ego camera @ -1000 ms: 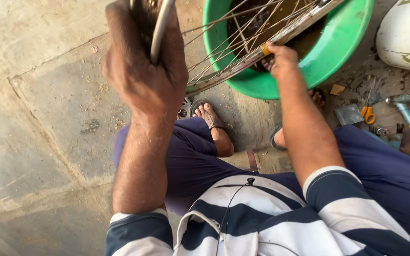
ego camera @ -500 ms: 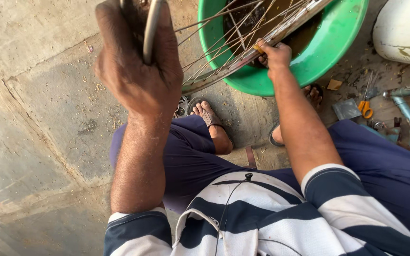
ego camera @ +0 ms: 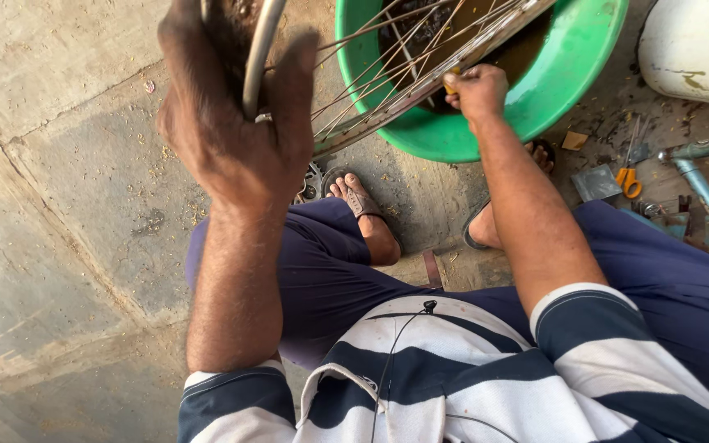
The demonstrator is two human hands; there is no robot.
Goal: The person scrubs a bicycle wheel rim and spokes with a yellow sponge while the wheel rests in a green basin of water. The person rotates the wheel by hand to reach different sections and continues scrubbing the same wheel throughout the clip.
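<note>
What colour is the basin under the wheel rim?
Bright green; the basin shows clearly in the head view, holding dark liquid beneath the wheel rim.

The left hand gripping the wheel rim has drifted slightly left and up in view over the last second, with the rim riding higher against the top edge. The right hand has slid a little up along the spokes over the green basin, closer to its centre

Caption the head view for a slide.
Left hand grips a spoked bicycle wheel rim; right hand works at the rim over a green basin.
</note>
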